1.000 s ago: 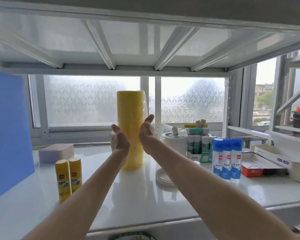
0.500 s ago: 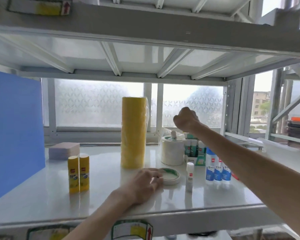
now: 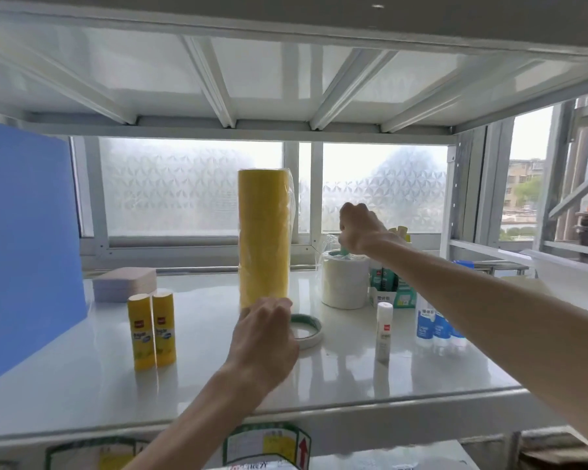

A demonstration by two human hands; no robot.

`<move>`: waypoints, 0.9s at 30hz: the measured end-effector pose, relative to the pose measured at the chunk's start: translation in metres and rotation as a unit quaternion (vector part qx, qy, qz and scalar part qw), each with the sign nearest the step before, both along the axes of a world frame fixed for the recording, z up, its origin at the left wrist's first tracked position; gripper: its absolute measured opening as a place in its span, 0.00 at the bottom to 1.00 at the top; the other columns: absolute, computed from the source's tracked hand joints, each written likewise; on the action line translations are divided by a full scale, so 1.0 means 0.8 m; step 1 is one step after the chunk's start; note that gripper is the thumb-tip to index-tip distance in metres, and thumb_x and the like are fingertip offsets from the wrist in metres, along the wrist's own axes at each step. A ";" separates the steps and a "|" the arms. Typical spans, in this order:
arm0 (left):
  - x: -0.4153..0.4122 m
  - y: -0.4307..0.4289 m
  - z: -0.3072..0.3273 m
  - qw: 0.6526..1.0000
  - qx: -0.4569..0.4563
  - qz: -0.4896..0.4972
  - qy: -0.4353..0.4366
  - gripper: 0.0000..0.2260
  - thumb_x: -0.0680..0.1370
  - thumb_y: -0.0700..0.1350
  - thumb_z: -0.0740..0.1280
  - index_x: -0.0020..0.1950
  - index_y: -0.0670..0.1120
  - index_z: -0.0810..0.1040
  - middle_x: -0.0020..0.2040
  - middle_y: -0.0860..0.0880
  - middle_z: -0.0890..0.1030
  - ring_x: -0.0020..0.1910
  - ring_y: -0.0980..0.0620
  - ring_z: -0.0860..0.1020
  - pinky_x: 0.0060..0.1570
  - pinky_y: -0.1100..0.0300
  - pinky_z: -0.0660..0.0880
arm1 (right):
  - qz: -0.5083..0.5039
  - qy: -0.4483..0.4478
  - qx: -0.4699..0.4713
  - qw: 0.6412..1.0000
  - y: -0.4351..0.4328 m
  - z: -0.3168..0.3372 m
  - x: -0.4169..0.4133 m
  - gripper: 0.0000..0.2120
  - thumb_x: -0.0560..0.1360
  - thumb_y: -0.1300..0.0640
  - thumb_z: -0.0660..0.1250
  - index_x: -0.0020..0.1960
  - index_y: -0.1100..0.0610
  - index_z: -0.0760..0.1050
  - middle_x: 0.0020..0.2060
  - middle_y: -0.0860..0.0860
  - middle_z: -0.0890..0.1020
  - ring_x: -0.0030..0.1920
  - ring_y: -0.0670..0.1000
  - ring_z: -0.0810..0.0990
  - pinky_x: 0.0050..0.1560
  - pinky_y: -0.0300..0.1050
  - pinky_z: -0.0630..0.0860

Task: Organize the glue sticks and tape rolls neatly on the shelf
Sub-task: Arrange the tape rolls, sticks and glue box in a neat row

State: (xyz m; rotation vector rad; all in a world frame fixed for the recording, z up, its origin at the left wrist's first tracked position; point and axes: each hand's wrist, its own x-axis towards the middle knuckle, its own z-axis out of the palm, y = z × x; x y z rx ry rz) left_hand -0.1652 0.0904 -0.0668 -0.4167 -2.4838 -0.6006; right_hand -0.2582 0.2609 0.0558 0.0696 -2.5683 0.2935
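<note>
Head view: flat tape ring (image 3: 307, 330) touches left hand (image 3: 263, 337) grip's right side.

Since a second ago both hands have left the yellow tape stack (image 3: 263, 232). The left hand (image 3: 263, 340) dropped beside the flat tape ring (image 3: 306, 329); the right hand (image 3: 360, 228) now pinches something above the white roll (image 3: 345, 283).

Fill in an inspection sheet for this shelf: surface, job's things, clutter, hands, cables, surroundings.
Surface: white shelf, glossy.
Job's things: tall yellow tape stack; flat tape roll; white roll stack; two yellow glue sticks; white glue stick; blue glue sticks.
Clutter: pad; green boxes.
Hands: left hand at flat roll; right hand closed over white stack.
Cables: nothing seen.
Surroundings: blue board, frosted window.
</note>
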 end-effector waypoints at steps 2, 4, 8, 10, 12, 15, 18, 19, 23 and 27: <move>0.002 0.025 0.006 0.991 0.070 -0.108 -0.030 0.26 0.75 0.42 0.69 0.72 0.48 0.69 0.68 0.49 0.75 0.67 0.49 0.72 0.66 0.59 0.69 | 0.007 0.046 -0.006 0.999 0.003 0.011 0.005 0.04 0.73 0.69 0.65 0.48 0.64 0.74 0.42 0.58 0.77 0.44 0.59 0.79 0.44 0.50 0.79; 0.002 0.059 0.012 0.973 0.080 -0.182 -0.119 0.38 0.68 0.47 0.78 0.74 0.49 0.65 0.69 0.50 0.73 0.68 0.51 0.71 0.68 0.54 0.70 | 0.024 0.083 -0.040 0.995 0.007 0.024 0.016 0.08 0.74 0.68 0.66 0.53 0.65 0.76 0.46 0.59 0.78 0.46 0.58 0.79 0.47 0.48 0.78; -0.004 0.108 0.021 0.952 0.133 -0.195 -0.193 0.38 0.63 0.50 0.82 0.69 0.45 0.70 0.63 0.47 0.77 0.61 0.50 0.75 0.61 0.57 0.73 | 0.079 0.097 -0.116 0.985 0.017 0.046 0.048 0.06 0.74 0.67 0.65 0.49 0.62 0.79 0.45 0.58 0.79 0.43 0.56 0.79 0.41 0.43 0.73; -0.005 0.120 0.020 0.952 0.122 -0.208 -0.190 0.27 0.65 0.48 0.81 0.61 0.44 0.77 0.55 0.47 0.82 0.51 0.50 0.79 0.53 0.58 0.78 | 0.103 0.063 -0.123 0.985 0.025 0.051 0.069 0.07 0.75 0.67 0.64 0.48 0.63 0.80 0.43 0.59 0.80 0.41 0.56 0.80 0.40 0.45 0.76; -0.010 0.126 0.015 0.956 0.113 -0.202 -0.182 0.17 0.68 0.46 0.80 0.53 0.42 0.82 0.47 0.47 0.83 0.43 0.51 0.80 0.44 0.62 0.79 | 0.114 0.013 -0.092 0.989 0.036 0.052 0.090 0.07 0.74 0.68 0.65 0.49 0.64 0.80 0.41 0.60 0.82 0.41 0.59 0.82 0.42 0.50 0.82; -0.015 0.119 0.012 0.962 0.128 -0.169 -0.170 0.13 0.68 0.45 0.79 0.49 0.41 0.84 0.43 0.47 0.84 0.41 0.52 0.81 0.42 0.64 0.79 | 0.126 -0.061 -0.060 0.988 0.053 0.049 0.108 0.07 0.74 0.68 0.66 0.49 0.63 0.80 0.41 0.62 0.84 0.43 0.60 0.85 0.45 0.51 0.82; -0.015 0.100 0.012 0.970 0.132 -0.133 -0.155 0.13 0.67 0.46 0.80 0.47 0.42 0.85 0.39 0.50 0.82 0.39 0.55 0.81 0.38 0.67 0.77 | 0.141 -0.131 -0.036 0.981 0.063 0.036 0.116 0.07 0.75 0.68 0.65 0.49 0.61 0.80 0.42 0.61 0.85 0.44 0.58 0.85 0.42 0.48 0.82; -0.016 0.093 0.011 0.973 0.131 -0.119 -0.147 0.14 0.66 0.46 0.80 0.47 0.42 0.84 0.39 0.50 0.83 0.38 0.55 0.80 0.39 0.66 0.77 | 0.147 -0.151 -0.029 0.977 0.063 0.028 0.117 0.07 0.75 0.68 0.65 0.49 0.60 0.80 0.42 0.60 0.85 0.44 0.57 0.86 0.42 0.48 0.82; -0.017 0.071 0.010 0.975 0.155 -0.087 -0.129 0.13 0.64 0.41 0.81 0.42 0.40 0.81 0.37 0.46 0.85 0.32 0.57 0.81 0.38 0.57 0.82 | 0.166 -0.189 0.005 0.968 0.053 -0.009 0.118 0.09 0.75 0.68 0.63 0.50 0.59 0.80 0.44 0.60 0.85 0.45 0.58 0.85 0.44 0.51 0.82; -0.016 0.062 0.007 0.962 0.191 -0.117 -0.156 0.12 0.67 0.35 0.79 0.42 0.43 0.77 0.32 0.52 0.80 0.22 0.67 0.77 0.25 0.74 0.71 | 0.189 -0.204 0.032 0.960 0.041 -0.042 0.117 0.09 0.76 0.68 0.63 0.52 0.60 0.79 0.48 0.60 0.83 0.46 0.57 0.83 0.47 0.54 0.82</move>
